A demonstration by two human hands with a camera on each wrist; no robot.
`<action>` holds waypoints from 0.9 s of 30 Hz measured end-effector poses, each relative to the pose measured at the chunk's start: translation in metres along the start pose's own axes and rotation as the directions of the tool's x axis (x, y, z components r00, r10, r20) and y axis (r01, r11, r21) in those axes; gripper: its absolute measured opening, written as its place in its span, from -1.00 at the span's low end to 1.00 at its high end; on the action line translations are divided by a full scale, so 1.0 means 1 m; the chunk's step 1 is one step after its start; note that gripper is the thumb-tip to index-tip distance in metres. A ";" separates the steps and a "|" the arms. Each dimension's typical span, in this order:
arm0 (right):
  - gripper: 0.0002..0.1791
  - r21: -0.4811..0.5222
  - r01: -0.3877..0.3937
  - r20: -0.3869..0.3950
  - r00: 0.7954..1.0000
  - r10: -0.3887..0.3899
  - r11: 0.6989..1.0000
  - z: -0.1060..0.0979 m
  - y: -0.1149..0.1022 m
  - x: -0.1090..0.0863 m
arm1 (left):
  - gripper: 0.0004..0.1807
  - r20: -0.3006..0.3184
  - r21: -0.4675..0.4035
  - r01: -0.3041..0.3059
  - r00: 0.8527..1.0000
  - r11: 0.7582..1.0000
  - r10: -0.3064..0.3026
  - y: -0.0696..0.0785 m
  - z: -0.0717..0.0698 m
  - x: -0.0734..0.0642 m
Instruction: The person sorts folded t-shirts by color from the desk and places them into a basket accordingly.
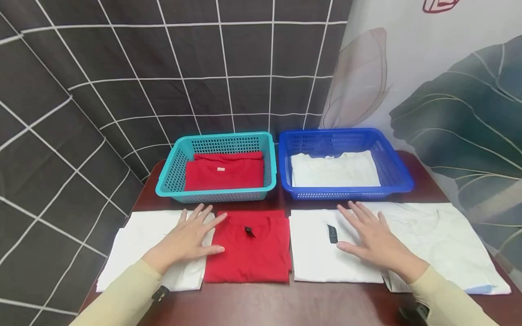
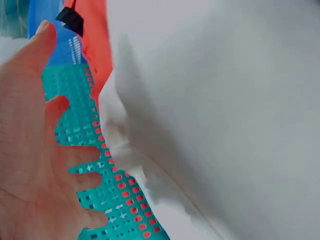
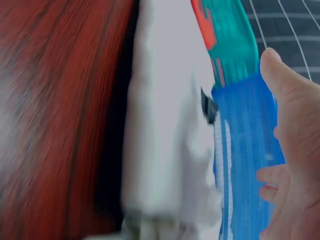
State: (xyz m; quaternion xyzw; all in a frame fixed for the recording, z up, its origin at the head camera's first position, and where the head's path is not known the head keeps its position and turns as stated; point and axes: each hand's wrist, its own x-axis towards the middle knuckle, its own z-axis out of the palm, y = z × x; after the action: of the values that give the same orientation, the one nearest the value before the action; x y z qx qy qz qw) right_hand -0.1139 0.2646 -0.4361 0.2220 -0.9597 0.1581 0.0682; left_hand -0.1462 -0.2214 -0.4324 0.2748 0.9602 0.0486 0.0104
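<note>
Shirts (image 1: 318,265), folded, in a row on the counter (image 1: 236,305) before two baskets (image 1: 220,196); probably light, soft, limp, best taken by opposite side edges. Over the row, left grip (image 1: 185,242) and right grip (image 1: 376,243) spread, released.

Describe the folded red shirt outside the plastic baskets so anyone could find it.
On the reddish-brown wooden table, find the turquoise perforated plastic basket. Just in front lies the folded red shirt, the row's only red one, between folded white shirts.
</note>
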 end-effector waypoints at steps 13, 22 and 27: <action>-0.02 -0.008 0.175 0.106 0.979 -0.173 0.985 0.026 -0.047 0.039 | 0.04 0.115 -0.022 -0.005 0.993 1.000 0.007 0.001 0.014 0.017; -0.05 -0.005 0.237 0.238 0.944 -0.229 0.972 0.046 -0.077 0.061 | 0.05 0.163 -0.044 0.010 0.987 0.999 -0.003 0.006 0.008 0.022; -0.08 0.005 0.231 0.321 0.921 -0.220 0.973 0.056 -0.090 0.066 | 0.06 0.161 -0.085 0.033 0.987 0.996 -0.019 0.011 0.009 0.020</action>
State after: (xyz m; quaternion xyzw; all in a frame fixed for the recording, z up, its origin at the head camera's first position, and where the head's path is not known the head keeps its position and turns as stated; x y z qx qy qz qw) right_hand -0.1358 0.1430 -0.4506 0.3525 -0.9286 0.0955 -0.0665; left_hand -0.1570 -0.2008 -0.4397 0.2647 0.9567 0.0682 0.1001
